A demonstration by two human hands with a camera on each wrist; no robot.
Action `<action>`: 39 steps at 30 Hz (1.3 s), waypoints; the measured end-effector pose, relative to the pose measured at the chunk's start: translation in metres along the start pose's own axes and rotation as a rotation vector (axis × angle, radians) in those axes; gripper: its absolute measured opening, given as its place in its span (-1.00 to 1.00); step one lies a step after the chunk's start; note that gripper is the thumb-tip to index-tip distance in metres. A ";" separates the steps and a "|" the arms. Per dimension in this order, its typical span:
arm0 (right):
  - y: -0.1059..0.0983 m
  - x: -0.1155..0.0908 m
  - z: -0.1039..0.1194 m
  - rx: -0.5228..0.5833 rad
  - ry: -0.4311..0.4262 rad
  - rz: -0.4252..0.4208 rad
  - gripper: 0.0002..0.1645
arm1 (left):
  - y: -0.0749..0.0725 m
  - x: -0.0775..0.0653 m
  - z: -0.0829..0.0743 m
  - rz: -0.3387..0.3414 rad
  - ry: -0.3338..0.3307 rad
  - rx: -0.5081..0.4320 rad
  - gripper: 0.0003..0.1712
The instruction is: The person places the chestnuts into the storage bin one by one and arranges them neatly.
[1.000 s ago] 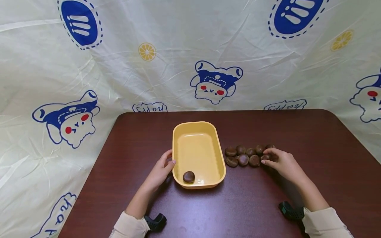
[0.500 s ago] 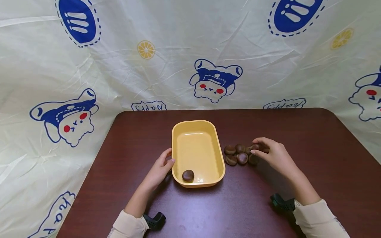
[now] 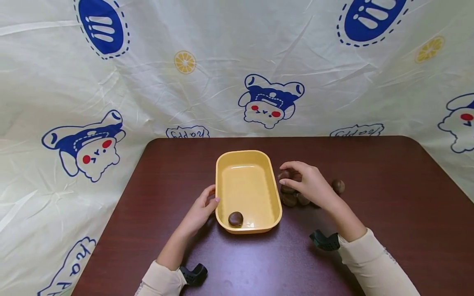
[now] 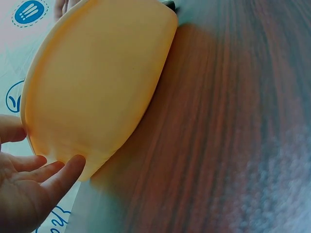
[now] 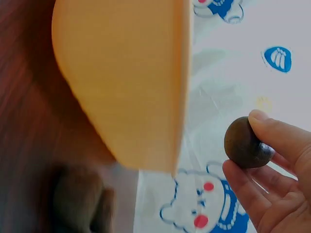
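Observation:
A brown chestnut (image 5: 241,143) is pinched between the thumb and fingers of my right hand (image 3: 311,183), raised just right of the yellow tray's rim. Below that hand, several chestnuts (image 3: 289,200) lie close together on the table, partly hidden by it. My left hand (image 3: 198,213) holds the left side of the yellow tray (image 3: 244,181); in the left wrist view its fingers (image 4: 70,174) press the outer wall while another digit reaches the rim. One chestnut (image 3: 235,219) lies inside the tray, at its near left corner.
A chestnut (image 3: 338,186) sits apart on the dark wooden table (image 3: 389,176), behind the right wrist. A white printed cloth (image 3: 214,94) hangs behind the table's far edge. Both wrists wear black devices (image 3: 325,240).
My right hand has moved left from the right end of the chestnut rows to the tray's right edge, carrying a chestnut. The left hand and tray have stayed in place.

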State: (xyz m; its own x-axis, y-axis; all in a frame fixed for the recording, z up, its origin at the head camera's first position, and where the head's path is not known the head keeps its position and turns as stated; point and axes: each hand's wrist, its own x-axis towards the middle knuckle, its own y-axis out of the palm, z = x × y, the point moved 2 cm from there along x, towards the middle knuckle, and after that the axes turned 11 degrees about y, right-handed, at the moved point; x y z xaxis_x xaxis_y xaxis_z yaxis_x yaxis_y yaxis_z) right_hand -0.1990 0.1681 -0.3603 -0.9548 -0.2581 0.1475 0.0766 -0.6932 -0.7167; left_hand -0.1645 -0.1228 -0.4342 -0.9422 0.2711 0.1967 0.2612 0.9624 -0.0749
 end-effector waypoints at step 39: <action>0.131 0.032 0.041 0.017 -0.196 0.439 -0.73 | -0.002 0.000 0.002 0.011 -0.019 -0.013 -0.48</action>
State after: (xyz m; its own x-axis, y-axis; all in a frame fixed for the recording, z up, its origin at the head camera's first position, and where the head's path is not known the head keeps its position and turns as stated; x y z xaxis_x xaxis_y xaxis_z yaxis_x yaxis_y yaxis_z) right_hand -0.2083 0.0414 -0.4220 -0.7588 -0.6501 -0.0399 0.4669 -0.5003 -0.7292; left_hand -0.1656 -0.1248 -0.4356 -0.9430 0.2816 0.1776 0.2744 0.9595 -0.0641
